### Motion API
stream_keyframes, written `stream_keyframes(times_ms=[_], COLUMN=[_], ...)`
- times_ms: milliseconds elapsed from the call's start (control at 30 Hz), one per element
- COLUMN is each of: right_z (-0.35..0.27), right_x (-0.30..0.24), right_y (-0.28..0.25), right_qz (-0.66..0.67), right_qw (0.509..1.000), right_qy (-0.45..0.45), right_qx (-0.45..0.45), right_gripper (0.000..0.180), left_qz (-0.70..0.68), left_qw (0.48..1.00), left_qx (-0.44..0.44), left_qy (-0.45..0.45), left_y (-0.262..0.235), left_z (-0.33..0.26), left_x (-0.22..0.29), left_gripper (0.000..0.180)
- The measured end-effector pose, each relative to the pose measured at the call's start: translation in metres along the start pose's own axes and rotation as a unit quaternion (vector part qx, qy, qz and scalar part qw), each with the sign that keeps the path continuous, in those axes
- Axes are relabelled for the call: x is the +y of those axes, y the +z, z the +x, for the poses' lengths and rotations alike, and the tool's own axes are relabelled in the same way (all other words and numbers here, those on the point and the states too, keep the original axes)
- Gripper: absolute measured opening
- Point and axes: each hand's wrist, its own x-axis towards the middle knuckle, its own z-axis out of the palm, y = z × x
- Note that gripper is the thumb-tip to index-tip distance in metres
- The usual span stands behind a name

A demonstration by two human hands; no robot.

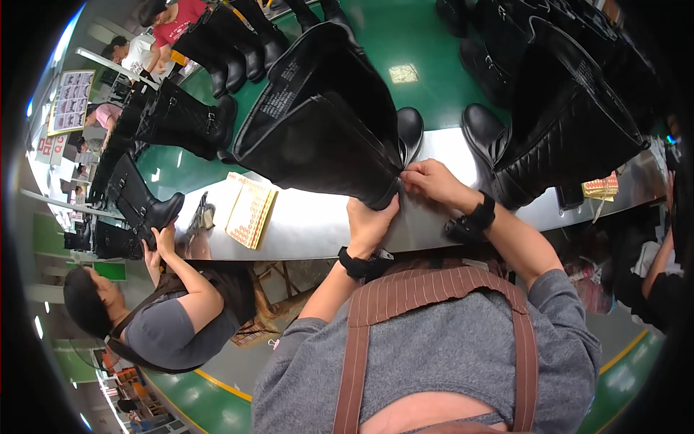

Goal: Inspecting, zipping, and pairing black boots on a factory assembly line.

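Note:
A tall black boot [311,145] stands in front of me, its wide shaft top leaning toward the upper left and its toe pointing away. My left hand [370,223] wraps round the back of the boot's ankle, low by the table. At the ankle's right side, my right hand [436,181] pinches the boot at a seam or edge; the fingers cover the exact spot. Both wrists wear black bands. Just right of my right hand, a second tall black boot [535,155] with a quilted shaft stands untouched.
Both boots stand on a shiny metal table [303,228]. Yellow-edged sticker sheets [251,213] lie to the left, more sticker sheets [601,186] to the right. At left a co-worker [177,307] handles a buckled boot [141,195]. Rows of black boots [231,47] stand beyond the green surface [434,72].

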Motion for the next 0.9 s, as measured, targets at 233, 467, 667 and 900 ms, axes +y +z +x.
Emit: stream_keyframes(times_ms=[233, 467, 667, 900], right_z=[-0.039, -0.069, -0.066, -0.061], right_x=[-0.087, -0.176, -0.187, -0.174], right_y=[-0.003, -0.015, -0.008, -0.018], right_qz=[0.139, 0.155, 0.141, 0.067], right_qw=[0.981, 0.957, 0.953, 0.952], right_qy=[-0.131, -0.247, -0.268, -0.297], right_qx=[0.023, -0.003, 0.007, 0.046], right_gripper=[0.033, 0.034, 0.035, 0.034], left_qz=[0.057, 0.011, -0.011, -0.207], left_qw=[0.998, 1.0, 0.999, 0.952], left_qx=[0.02, 0.009, 0.004, 0.115], left_qy=[-0.008, 0.0, 0.03, 0.195], left_y=[0.003, 0.003, 0.005, -0.056], left_z=[0.001, -0.002, -0.002, 0.022], left_x=[0.005, 0.006, 0.001, 0.06], left_gripper=[0.036, 0.04, 0.03, 0.077])
